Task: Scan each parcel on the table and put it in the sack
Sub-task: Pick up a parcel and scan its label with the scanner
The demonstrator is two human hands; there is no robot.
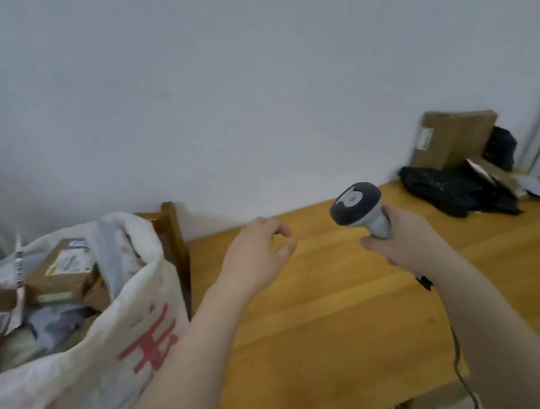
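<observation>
My right hand grips the handle of a grey barcode scanner, its dark head pointing up and away over the wooden table. My left hand hovers above the table's left part with loosely curled fingers and holds nothing. A white sack with red print stands open at the left, with several cardboard parcels and grey mailers inside. At the table's far right corner lie a black plastic parcel and a brown cardboard box leaning on the wall.
A wooden chair back stands between the sack and the table. The scanner's black cable runs down past the table's front edge. A pale wall rises behind the table. A flat envelope lies beside the black parcel.
</observation>
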